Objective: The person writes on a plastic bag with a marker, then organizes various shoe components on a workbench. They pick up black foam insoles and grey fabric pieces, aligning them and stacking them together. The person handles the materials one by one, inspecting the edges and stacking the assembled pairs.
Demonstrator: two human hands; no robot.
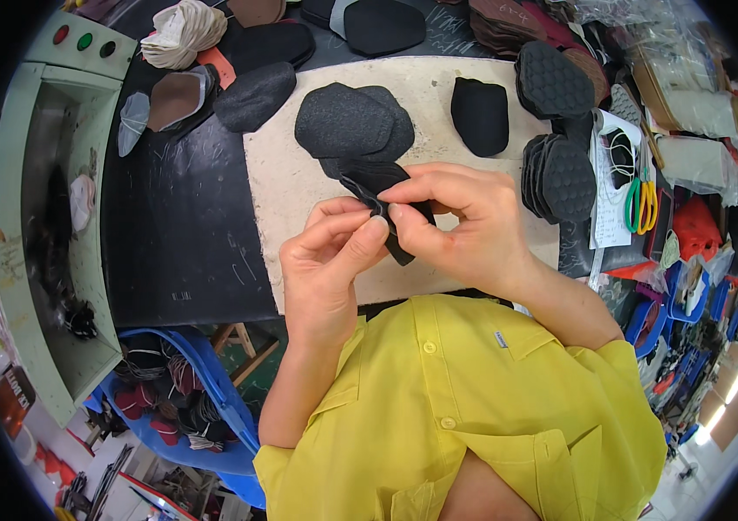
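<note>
Between my two hands a black fabric piece (372, 176) is pinched along its folded edge, held above a pale board (282, 208). My left hand (334, 247) grips it with thumb and forefinger from the left. From the right, my right hand (464, 221) pinches the same edge, thumb tips close together. Just beyond lie dark grey, rounded fabric pieces (344, 120), overlapping on the board. Another black rounded piece (480, 117) rests farther right on the board. The underside of the held piece is hidden by my fingers.
Stacks of quilted black pieces (564, 178) stand at the board's right, beside green- and yellow-handled scissors (641, 207) on paper. A blue basket (234, 408) of bundled pieces is at lower left. A grey-green metal cabinet (82, 347) borders the table's left. White stacked pieces (182, 35) lie far left.
</note>
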